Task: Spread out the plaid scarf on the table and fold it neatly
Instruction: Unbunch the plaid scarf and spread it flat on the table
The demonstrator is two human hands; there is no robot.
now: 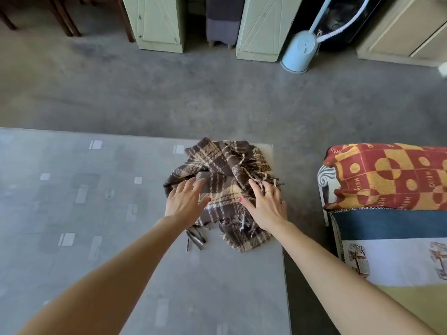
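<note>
A brown and cream plaid scarf (225,175) lies bunched in a heap at the far right corner of the grey table (96,201), fringe trailing off its near side. My left hand (185,201) hovers over the heap's left edge, fingers spread, holding nothing. On the right part of the scarf rests my right hand (264,204), fingers apart and lying flat on the cloth. Neither hand has the fabric pinched.
A sofa with a red and yellow patterned throw (387,177) stands close to the table's right edge. Beyond the table lies grey floor, then pale green cabinets (159,22) and a light blue standing appliance (300,49).
</note>
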